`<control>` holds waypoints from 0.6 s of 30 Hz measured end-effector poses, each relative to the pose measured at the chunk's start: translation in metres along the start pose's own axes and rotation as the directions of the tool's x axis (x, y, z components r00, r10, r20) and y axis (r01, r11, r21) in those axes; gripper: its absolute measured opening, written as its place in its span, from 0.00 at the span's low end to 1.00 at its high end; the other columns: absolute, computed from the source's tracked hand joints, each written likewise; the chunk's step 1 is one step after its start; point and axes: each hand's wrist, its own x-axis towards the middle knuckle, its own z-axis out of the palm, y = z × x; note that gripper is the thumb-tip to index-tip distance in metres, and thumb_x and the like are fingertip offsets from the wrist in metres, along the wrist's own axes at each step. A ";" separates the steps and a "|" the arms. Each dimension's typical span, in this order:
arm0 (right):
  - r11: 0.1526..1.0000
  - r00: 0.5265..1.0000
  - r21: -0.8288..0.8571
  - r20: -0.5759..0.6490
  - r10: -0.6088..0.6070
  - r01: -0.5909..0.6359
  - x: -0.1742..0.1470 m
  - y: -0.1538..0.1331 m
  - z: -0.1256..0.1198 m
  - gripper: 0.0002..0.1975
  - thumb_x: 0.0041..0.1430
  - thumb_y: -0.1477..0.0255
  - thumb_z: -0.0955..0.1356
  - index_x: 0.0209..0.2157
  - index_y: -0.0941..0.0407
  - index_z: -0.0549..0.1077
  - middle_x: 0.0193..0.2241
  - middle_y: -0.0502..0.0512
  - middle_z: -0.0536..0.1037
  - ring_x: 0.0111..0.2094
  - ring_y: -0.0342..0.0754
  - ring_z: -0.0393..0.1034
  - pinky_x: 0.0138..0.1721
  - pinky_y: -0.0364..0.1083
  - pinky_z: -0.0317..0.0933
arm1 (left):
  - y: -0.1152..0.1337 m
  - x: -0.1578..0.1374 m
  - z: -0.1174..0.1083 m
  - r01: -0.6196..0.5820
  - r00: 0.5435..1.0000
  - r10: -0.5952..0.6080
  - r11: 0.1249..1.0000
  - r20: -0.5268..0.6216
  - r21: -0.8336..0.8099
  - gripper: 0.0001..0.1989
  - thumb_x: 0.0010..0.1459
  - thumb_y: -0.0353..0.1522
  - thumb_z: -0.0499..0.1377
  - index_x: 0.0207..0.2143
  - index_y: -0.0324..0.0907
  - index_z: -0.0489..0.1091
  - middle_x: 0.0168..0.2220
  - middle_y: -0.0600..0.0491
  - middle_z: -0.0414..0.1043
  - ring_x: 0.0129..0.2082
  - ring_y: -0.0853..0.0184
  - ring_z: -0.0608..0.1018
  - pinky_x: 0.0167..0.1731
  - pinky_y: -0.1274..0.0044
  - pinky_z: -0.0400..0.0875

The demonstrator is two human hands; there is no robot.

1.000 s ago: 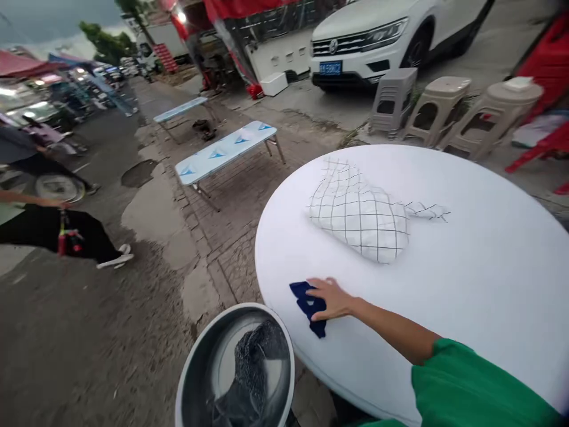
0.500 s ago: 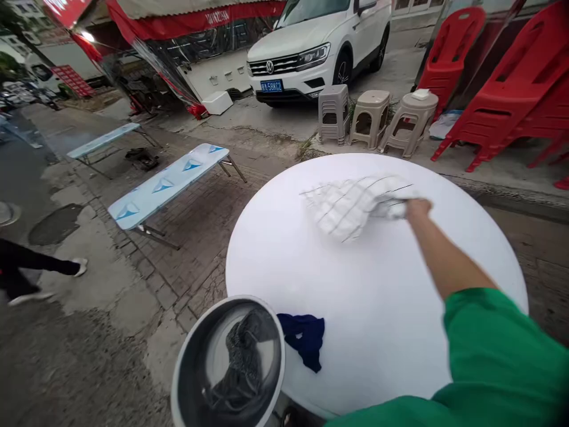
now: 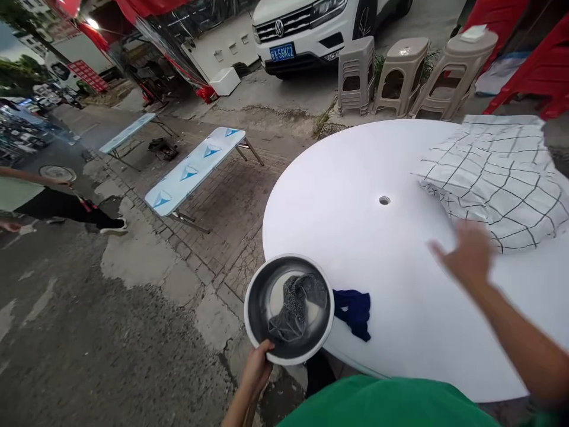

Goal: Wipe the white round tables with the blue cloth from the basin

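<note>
My left hand (image 3: pixel 261 363) grips the near rim of a round metal basin (image 3: pixel 254 332), tilted beside the table's left edge. Inside the basin lies a crumpled dark grey mesh cloth (image 3: pixel 296 308). My right hand (image 3: pixel 473 255), blurred by motion, is over the round white table (image 3: pixel 355 237) with its thumb spread and nothing visible in it. Just beyond its fingers, a white cloth with black check lines (image 3: pixel 511 184) spreads at the table's right side. A dark blue cloth (image 3: pixel 355 311) rests on the table edge next to the basin.
A small hole (image 3: pixel 384 201) marks the tabletop. Stacked plastic stools (image 3: pixel 402 77) and red chairs (image 3: pixel 537 71) stand behind it, near a parked white car (image 3: pixel 302 29). Folding tables (image 3: pixel 195 169) stand to the left. A person in dark trousers (image 3: pixel 66 207) is at the far left.
The checked cloth has moved right, out of my right hand's grip, and spread wider. My right hand has come nearer. My left hand now shows on the basin. The view has shifted.
</note>
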 end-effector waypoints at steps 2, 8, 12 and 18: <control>0.943 0.891 0.091 0.307 -0.333 0.321 -0.092 -0.058 0.052 0.34 0.59 0.48 0.69 0.65 0.43 0.70 0.70 0.55 0.62 0.71 0.64 0.51 0.68 0.64 0.54 | 0.016 0.014 -0.005 -0.017 1.000 0.017 0.999 0.026 0.030 0.14 0.30 0.21 0.63 0.26 0.36 0.73 0.22 0.55 0.73 0.23 0.69 0.72 0.25 0.79 0.69; 0.729 0.614 0.271 0.403 -0.679 0.629 -0.189 -0.158 0.148 0.25 0.68 0.66 0.60 0.63 0.47 0.72 0.70 0.54 0.62 0.73 0.62 0.49 0.71 0.68 0.43 | 0.067 0.052 -0.024 -0.040 0.990 0.016 0.986 0.143 0.163 0.14 0.27 0.25 0.64 0.23 0.40 0.68 0.18 0.58 0.67 0.20 0.70 0.67 0.21 0.78 0.64; 0.996 0.987 -0.036 0.142 -0.078 0.084 -0.113 -0.123 0.134 0.28 0.67 0.66 0.55 0.59 0.59 0.74 0.66 0.69 0.66 0.70 0.67 0.52 0.68 0.71 0.45 | 0.102 0.068 -0.038 -0.009 0.982 -0.038 0.969 0.183 0.249 0.14 0.28 0.26 0.68 0.19 0.41 0.65 0.17 0.58 0.65 0.20 0.70 0.67 0.21 0.77 0.64; 0.537 0.496 0.149 -0.240 0.834 -0.831 -0.051 0.038 0.117 0.36 0.61 0.55 0.57 0.65 0.56 0.69 0.69 0.85 0.50 0.71 0.81 0.41 0.55 0.83 0.38 | 0.132 0.089 -0.056 0.070 0.996 -0.079 0.977 0.037 0.203 0.12 0.30 0.24 0.67 0.20 0.40 0.68 0.18 0.56 0.67 0.20 0.68 0.69 0.20 0.77 0.66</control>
